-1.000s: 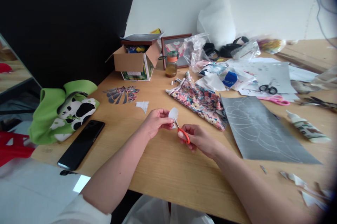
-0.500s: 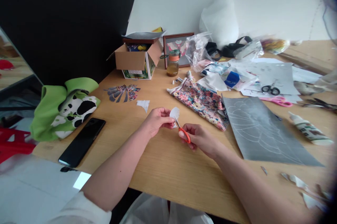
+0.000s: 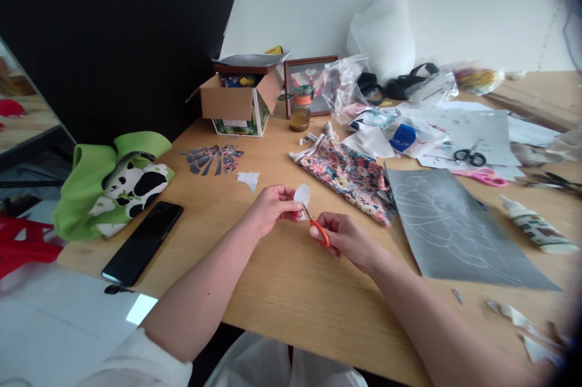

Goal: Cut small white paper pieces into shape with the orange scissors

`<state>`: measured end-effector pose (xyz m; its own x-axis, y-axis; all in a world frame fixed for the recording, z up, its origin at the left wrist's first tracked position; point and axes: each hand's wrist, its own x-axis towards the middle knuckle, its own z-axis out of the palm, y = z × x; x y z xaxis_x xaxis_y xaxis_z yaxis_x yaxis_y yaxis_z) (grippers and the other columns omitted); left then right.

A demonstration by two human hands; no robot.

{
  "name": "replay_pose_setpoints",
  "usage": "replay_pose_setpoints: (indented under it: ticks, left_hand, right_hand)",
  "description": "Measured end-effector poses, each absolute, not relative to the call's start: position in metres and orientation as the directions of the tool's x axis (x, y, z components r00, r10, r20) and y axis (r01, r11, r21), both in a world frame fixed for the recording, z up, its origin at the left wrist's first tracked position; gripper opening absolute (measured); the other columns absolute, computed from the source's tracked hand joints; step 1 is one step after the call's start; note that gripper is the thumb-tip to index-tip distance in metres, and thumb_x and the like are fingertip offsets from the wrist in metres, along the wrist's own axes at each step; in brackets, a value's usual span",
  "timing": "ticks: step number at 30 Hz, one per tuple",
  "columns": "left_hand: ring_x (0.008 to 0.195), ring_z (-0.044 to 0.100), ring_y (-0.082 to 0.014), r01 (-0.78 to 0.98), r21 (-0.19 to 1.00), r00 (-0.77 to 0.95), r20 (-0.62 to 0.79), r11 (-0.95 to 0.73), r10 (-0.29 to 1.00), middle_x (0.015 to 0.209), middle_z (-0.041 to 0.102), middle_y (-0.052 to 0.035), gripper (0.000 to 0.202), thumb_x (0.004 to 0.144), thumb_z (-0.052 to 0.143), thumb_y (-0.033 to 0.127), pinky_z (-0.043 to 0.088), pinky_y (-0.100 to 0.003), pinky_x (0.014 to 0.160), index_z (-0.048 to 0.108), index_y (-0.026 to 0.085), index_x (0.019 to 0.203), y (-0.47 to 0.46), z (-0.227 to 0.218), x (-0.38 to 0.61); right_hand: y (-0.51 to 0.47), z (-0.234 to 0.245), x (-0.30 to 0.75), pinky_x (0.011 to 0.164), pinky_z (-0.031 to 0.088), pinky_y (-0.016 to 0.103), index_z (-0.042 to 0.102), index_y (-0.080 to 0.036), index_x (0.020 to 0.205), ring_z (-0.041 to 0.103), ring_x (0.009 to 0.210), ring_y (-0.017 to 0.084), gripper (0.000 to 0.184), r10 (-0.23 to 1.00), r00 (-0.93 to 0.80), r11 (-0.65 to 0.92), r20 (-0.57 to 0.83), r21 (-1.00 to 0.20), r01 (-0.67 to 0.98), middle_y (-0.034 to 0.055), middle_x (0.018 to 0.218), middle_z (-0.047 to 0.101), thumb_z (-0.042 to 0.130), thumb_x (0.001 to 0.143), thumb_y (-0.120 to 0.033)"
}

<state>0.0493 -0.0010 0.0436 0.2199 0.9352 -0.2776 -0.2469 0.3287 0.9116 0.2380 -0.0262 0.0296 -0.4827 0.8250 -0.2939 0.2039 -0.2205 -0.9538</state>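
Note:
Between the thumb and fingers of my left hand [image 3: 276, 208] is a small white piece of paper or cloth [image 3: 302, 194]; which of the two I cannot tell. My right hand [image 3: 339, 233] grips orange-handled scissors [image 3: 321, 233], whose blades meet the lower part of the white piece. Beyond my left hand lies another white scrap [image 3: 248, 179]. Further back, cut patterned pieces [image 3: 213, 159] are laid out in a fan. Folded floral fabric [image 3: 344, 176] rests beyond my right hand, beside a grey sheet [image 3: 454, 226] with a white line drawing.
At the left are a black phone [image 3: 143, 244] and a green panda bag [image 3: 111, 187]. Behind stand an open cardboard box [image 3: 231, 105], a jar [image 3: 300, 111] and a picture frame [image 3: 287, 87]. Black-handled scissors [image 3: 470, 157], pink scissors [image 3: 488, 178] and a white bottle [image 3: 539, 226] lie at the right.
Both hands keep almost the same pose, with the scissors still at the white piece. The whole view has shifted very slightly.

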Motion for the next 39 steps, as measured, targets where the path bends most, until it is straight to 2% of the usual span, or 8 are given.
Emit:
replay_pose_setpoints:
  ticks: [5, 13, 22, 30, 39]
  left_hand:
    - [0.049, 0.06, -0.0099, -0.249, 0.912, 0.228, -0.273, 0.327, 0.935, 0.063, 0.066, -0.0031, 0.028, 0.062, 0.077, 0.007, 0.051, -0.023, 0.052, 0.06, 0.008, 0.084, -0.0006, 0.043, 0.0485]
    - [0.049, 0.06, -0.0107, -0.245, 0.904, 0.209, -0.303, 0.35, 0.93, 0.063, 0.066, -0.0039, 0.019, 0.063, 0.072, 0.007, 0.051, -0.023, 0.049, 0.061, 0.009, 0.078, -0.0007, 0.0465, 0.049]
    - [0.049, 0.058, -0.01, -0.25, 0.909, 0.241, -0.274, 0.333, 0.931, 0.062, 0.065, -0.0028, 0.023, 0.059, 0.075, 0.008, 0.05, -0.022, 0.047, 0.061, 0.009, 0.078, 0.0005, 0.0426, 0.0476]
    - [0.048, 0.058, -0.0093, -0.242, 0.909, 0.275, -0.271, 0.339, 0.923, 0.062, 0.065, -0.0023, 0.028, 0.058, 0.079, 0.011, 0.049, -0.021, 0.048, 0.061, 0.009, 0.078, 0.0004, 0.0424, 0.0472]
    - [0.049, 0.059, -0.0093, -0.229, 0.912, 0.293, -0.268, 0.34, 0.918, 0.063, 0.066, -0.0027, 0.029, 0.056, 0.078, 0.012, 0.049, -0.021, 0.048, 0.062, 0.009, 0.08, -0.0004, 0.0433, 0.0461]
  right_hand:
    - [-0.0259, 0.03, 0.2383, 0.039, 0.026, 0.02, 0.051, -0.018, 0.066, 0.037, 0.042, 0.006, 0.047, 0.824, -0.476, -0.232, -0.306, -0.95, 0.209, -0.0057, 0.058, 0.046, 0.075, 0.065, -0.058]
    - [-0.0266, 0.0308, 0.2378, 0.04, 0.025, 0.02, 0.052, -0.018, 0.068, 0.037, 0.043, 0.006, 0.048, 0.817, -0.489, -0.239, -0.307, -0.951, 0.198, -0.0055, 0.058, 0.047, 0.075, 0.065, -0.06]
    - [-0.0277, 0.0329, 0.2378, 0.039, 0.026, 0.02, 0.052, -0.018, 0.069, 0.037, 0.043, 0.005, 0.052, 0.811, -0.48, -0.273, -0.334, -0.942, 0.194, -0.0049, 0.059, 0.049, 0.074, 0.064, -0.065]
    - [-0.0275, 0.033, 0.2394, 0.04, 0.028, 0.019, 0.053, -0.017, 0.072, 0.039, 0.045, 0.006, 0.05, 0.787, -0.522, -0.292, -0.329, -0.944, 0.155, -0.0022, 0.064, 0.055, 0.074, 0.067, -0.062]
    - [-0.0274, 0.0337, 0.2389, 0.04, 0.027, 0.02, 0.053, -0.018, 0.071, 0.038, 0.045, 0.006, 0.05, 0.787, -0.523, -0.281, -0.327, -0.945, 0.167, -0.0021, 0.064, 0.054, 0.074, 0.066, -0.063]
